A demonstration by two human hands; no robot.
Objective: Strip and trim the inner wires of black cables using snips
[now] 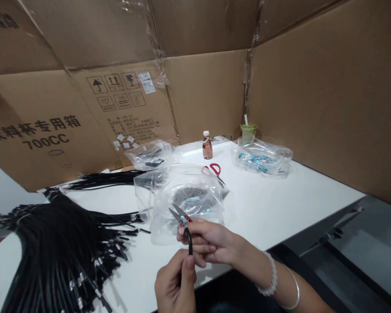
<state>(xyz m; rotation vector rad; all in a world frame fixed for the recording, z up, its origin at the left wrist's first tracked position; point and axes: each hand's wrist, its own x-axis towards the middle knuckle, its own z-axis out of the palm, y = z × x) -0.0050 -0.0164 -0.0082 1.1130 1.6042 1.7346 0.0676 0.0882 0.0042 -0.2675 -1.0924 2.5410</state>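
Note:
Closed around a black cable [189, 243], my left hand [174, 280] is at the front of the table, thumb pressed on it. The cable's upper end bends up to my right hand [217, 241], where a bit of light blue shows. My right hand is closed on small scissors [180, 211] with red at the handle; their two pointed blades stick up to the left, slightly apart. Most of the scissors' handle is hidden in my fingers. Right behind the blades lies a clear plastic bag [189, 195] of small grey pieces.
A thick bundle of black cables [52, 243] covers the table's left side. Farther back are a bag of dark parts [154, 156], a small bottle [207, 145], red-handled scissors [215, 168], a bag of blue pieces [262, 160] and a green cup [248, 132]. Cardboard walls [205, 95] surround the back.

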